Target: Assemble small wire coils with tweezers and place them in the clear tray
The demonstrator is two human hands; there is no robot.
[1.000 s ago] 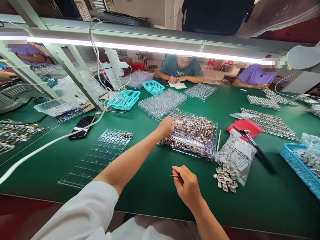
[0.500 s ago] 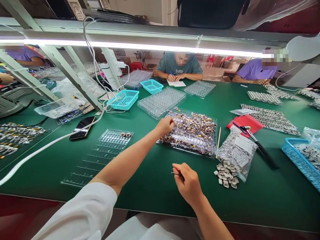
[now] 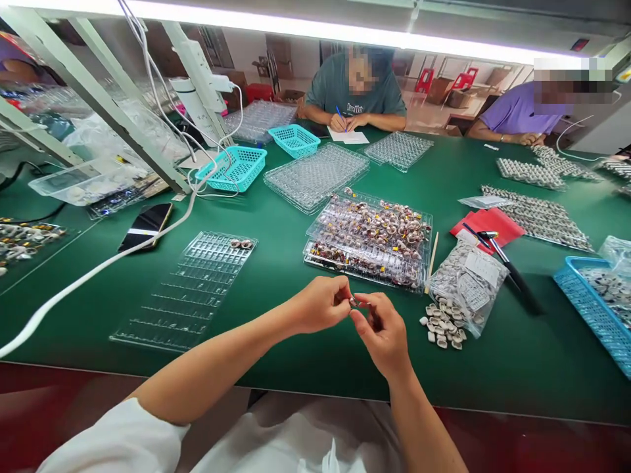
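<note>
My left hand [image 3: 326,303] pinches a small pale-and-brown part [image 3: 352,302] whose kind is too small to make out. Its fingertips meet those of my right hand [image 3: 384,328] around it, just above the green table. My right hand is closed on a thin metal tool, mostly hidden by the fingers. Beyond both hands lie stacked clear trays [image 3: 365,276] filled with small pale parts bearing brown and yellow bits. A pile of loose beige caps [image 3: 444,323] lies to the right, spilling from a clear plastic bag [image 3: 468,279].
At left, a clear slotted tray [image 3: 182,289] holds two small parts in its far corner, near a phone [image 3: 146,226] and a white cable [image 3: 98,270]. A wooden stick [image 3: 432,263], a black-handled tool [image 3: 513,272] and a blue basket [image 3: 586,309] lie right. Co-workers sit opposite.
My left hand has come back from the filled tray to my right hand, with a small part in its fingers. My right hand has risen slightly, and the view has tilted down.
</note>
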